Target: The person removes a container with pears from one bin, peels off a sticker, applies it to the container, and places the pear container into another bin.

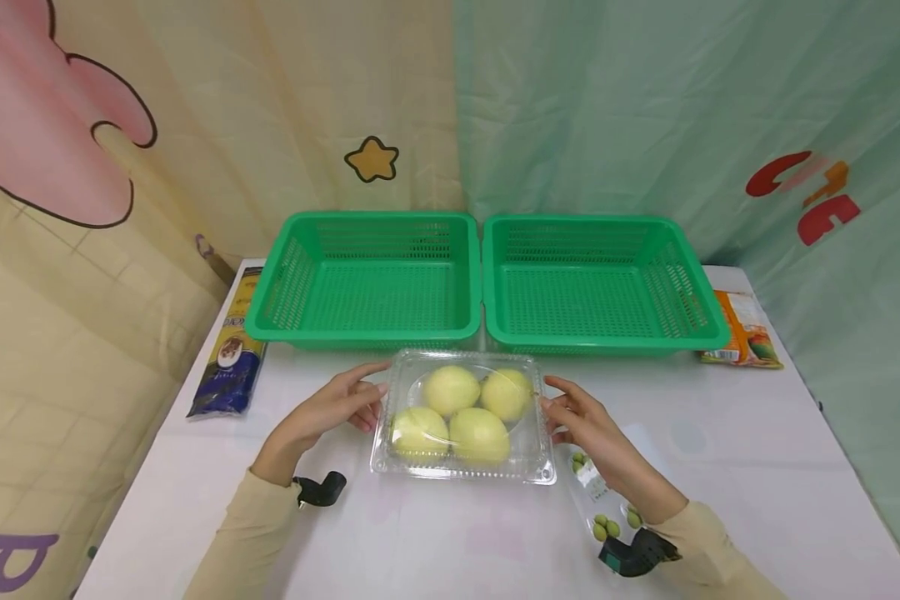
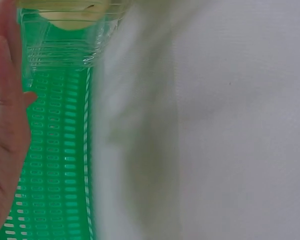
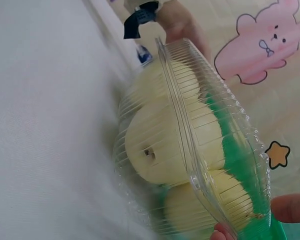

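Note:
A clear plastic clamshell box (image 1: 528,457) with several pale yellow round fruits (image 1: 480,435), possibly pears, is held between both hands in the head view. My left hand (image 1: 339,407) grips its left side. On the opposite side my right hand (image 1: 588,435) holds the edge, thumb and fingertips against the plastic. In the right wrist view the box (image 3: 182,145) appears raised off the table, its lid shut and slightly tilted. The left wrist view shows only one ribbed corner of the box (image 2: 60,55) beside the left fingers (image 2: 7,95).
Two green baskets (image 1: 367,337) (image 1: 607,342) stand side by side behind the box. A blue-and-yellow packet (image 1: 228,367) lies at left, an orange packet (image 1: 750,333) at right. Under the right forearm is a clear pack of small green fruits (image 1: 606,527), partly hidden.

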Available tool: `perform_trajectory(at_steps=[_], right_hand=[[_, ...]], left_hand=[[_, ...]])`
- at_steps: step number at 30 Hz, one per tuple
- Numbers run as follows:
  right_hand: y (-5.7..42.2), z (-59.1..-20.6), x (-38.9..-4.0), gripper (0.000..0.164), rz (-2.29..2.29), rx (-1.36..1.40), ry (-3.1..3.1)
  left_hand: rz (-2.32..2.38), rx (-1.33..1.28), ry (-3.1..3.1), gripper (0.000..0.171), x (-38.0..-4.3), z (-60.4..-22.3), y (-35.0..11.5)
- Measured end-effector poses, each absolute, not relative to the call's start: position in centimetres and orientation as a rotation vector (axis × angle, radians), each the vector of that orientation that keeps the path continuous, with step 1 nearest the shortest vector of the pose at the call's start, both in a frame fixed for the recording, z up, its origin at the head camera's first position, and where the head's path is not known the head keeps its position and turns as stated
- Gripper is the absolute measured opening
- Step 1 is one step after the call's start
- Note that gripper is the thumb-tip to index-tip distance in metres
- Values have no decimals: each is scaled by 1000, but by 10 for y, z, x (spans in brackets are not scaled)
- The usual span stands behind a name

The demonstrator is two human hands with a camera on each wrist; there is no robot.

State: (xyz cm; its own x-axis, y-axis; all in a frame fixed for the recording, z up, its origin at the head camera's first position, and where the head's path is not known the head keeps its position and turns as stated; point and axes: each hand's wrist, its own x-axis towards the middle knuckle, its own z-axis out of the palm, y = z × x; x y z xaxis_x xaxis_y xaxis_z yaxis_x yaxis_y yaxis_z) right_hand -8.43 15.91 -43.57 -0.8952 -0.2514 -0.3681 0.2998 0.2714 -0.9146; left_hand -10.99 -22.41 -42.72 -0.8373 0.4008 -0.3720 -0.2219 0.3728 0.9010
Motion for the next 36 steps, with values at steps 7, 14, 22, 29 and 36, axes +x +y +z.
perform_trajectory(at_steps=[7, 14, 22, 29, 36], right_hand=[[157, -437, -84, 65, -1681, 63, 2099], [157, -437, -84, 63, -1687, 74, 2105], [156, -436, -88, 62, -1708, 85, 2128], [155, -438, -94, 60, -1732, 141, 2125], [153, -436, -96, 64, -1751, 115, 2119]], left_hand=[[1505, 146, 2090, 62, -111, -431, -223], [1522, 149, 2080, 65, -109, -433, -223], [1572, 110, 2083, 64, -109, -439, -219], [1586, 93, 2112, 66, -110, -442, -215], [1568, 89, 2127, 73, -110, -444, -211]])
